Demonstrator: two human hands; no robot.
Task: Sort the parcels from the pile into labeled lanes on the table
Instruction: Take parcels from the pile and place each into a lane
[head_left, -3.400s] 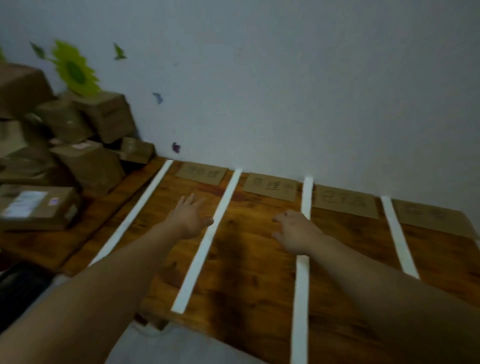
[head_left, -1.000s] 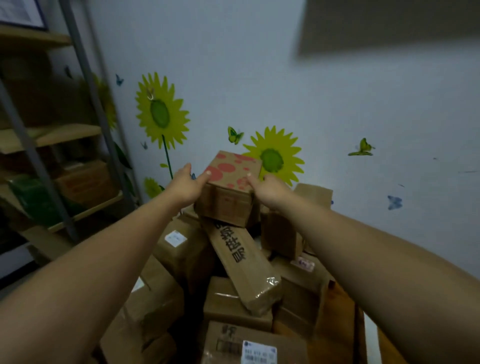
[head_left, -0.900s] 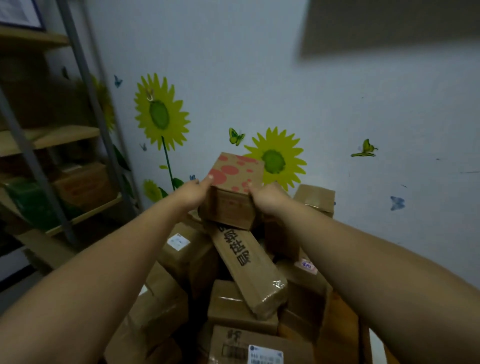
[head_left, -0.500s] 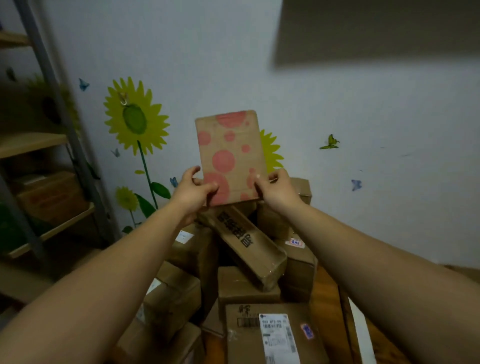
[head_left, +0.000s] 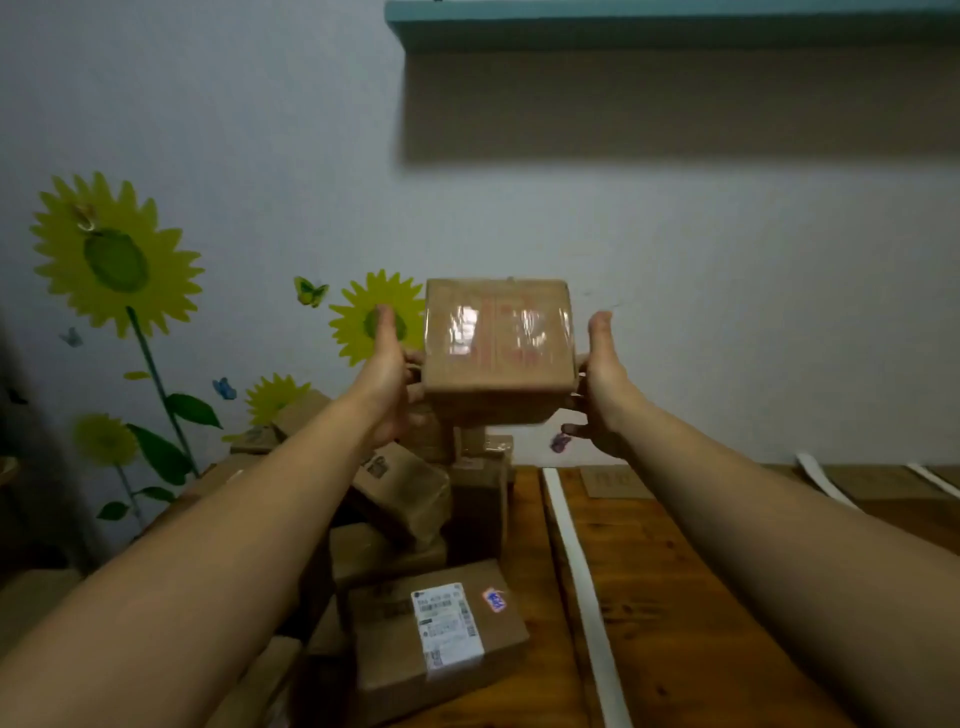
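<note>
One parcel (head_left: 498, 353) between left hand (head_left: 387, 379), right hand (head_left: 602, 384), long axis seemingly left-right

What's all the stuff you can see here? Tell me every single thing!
held parcel: one, brown with red print and shiny tape, up in front of the wall
parcel pile: many, brown, heaped left of the tape strips
labelled parcel: one, brown with a white label, nearest in the pile
table: one, brown wood, lower right
tape strips: three, white, across the table
lane cards: two, brown, at the table's far edge
sunflower stickers: four, yellow, on the wall, left
butterfly stickers: several, mixed colours, on the wall
shelf: one, teal, top
left hand: holds the parcel's left side
right hand: holds its right side
</note>
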